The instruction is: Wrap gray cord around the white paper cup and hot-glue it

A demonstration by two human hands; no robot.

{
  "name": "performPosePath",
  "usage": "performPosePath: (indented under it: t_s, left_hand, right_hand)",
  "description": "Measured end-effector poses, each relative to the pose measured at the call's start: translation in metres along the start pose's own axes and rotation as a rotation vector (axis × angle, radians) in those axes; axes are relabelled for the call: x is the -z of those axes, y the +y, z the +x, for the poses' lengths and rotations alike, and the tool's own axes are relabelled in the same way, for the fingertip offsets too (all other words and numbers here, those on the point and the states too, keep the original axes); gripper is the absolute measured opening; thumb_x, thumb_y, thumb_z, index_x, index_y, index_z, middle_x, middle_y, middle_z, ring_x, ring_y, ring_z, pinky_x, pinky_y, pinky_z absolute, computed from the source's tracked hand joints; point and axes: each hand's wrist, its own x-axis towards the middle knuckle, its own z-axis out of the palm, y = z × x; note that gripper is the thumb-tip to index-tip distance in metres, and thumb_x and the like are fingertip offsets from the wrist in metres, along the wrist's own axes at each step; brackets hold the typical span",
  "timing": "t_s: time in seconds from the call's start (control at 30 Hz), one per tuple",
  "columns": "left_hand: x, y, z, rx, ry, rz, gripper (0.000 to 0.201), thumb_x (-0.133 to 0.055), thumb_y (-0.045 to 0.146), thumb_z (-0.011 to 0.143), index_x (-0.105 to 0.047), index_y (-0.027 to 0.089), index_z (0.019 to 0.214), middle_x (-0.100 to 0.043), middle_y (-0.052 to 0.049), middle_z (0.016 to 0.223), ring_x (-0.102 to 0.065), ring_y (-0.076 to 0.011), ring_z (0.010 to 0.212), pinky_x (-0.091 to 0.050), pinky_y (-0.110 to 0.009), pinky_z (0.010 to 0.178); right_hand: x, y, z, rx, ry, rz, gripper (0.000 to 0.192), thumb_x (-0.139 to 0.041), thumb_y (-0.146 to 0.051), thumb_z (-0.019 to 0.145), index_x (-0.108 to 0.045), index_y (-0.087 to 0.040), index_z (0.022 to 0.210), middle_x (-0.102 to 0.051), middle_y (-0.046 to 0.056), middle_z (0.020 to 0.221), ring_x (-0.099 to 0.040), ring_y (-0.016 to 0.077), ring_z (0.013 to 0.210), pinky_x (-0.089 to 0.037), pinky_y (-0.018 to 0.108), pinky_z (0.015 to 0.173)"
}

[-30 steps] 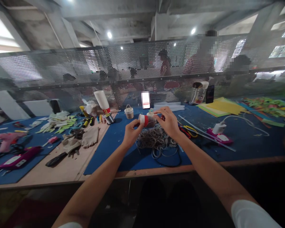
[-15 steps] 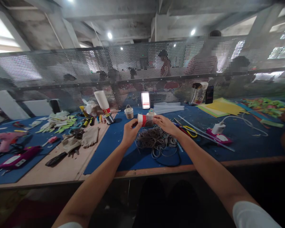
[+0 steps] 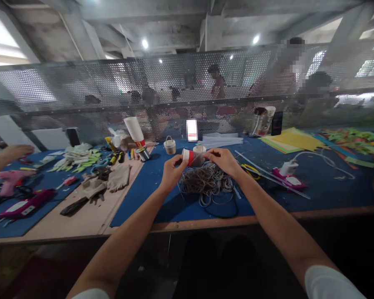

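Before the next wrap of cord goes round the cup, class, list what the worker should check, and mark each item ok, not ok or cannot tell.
1. Left hand grips the red-banded cup at its white end: ok.
2. Right hand is at the cup's other end, on the wrapped part: ok.
3. Cord pile lies on the blue mat right under the cup, within reach: ok.
4. Cord runs from the pile to the cup without a snag: cannot tell, too fine to see.
5. Scissors lie beside the right wrist, clear of the pile: ok.
6. Wraps already on the cup sit tight and even: cannot tell.
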Motion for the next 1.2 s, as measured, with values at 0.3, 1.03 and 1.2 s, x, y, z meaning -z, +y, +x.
performPosePath:
  t_s: [0.3,1.03,1.2]
  left_hand:
    - [0.000,0.005,-0.004,-0.017,-0.074,0.015,0.016,-0.059,0.027,0.084,-0.068,0.016,0.077,-0.060,0.001,0.069,-0.052,-0.0138,0.065,-0.041,-0.023,0.062]
    - [0.003,0.017,-0.006,-0.009,-0.225,-0.055,0.019,-0.062,0.031,0.082,-0.068,0.014,0.077,-0.061,-0.001,0.073,-0.053,-0.0154,0.070,-0.042,-0.025,0.070]
    - [0.004,0.018,-0.006,-0.005,-0.247,-0.099,0.017,-0.063,0.029,0.082,-0.067,0.014,0.076,-0.058,0.000,0.072,-0.052,-0.0146,0.070,-0.042,-0.024,0.068]
  right_hand:
    - [-0.002,-0.014,-0.002,0.072,0.185,0.065,0.029,-0.059,-0.045,0.084,-0.072,-0.019,0.085,-0.064,0.001,0.071,-0.057,0.0162,0.067,-0.046,0.027,0.069]
    - [-0.007,-0.008,0.002,0.100,0.248,0.077,0.024,-0.061,-0.038,0.083,-0.071,-0.016,0.083,-0.069,0.003,0.079,-0.059,0.0160,0.071,-0.047,0.027,0.072]
    - [-0.009,-0.008,0.002,0.075,0.225,0.102,0.023,-0.063,-0.038,0.082,-0.072,-0.016,0.082,-0.069,0.002,0.078,-0.059,0.0163,0.072,-0.046,0.026,0.072]
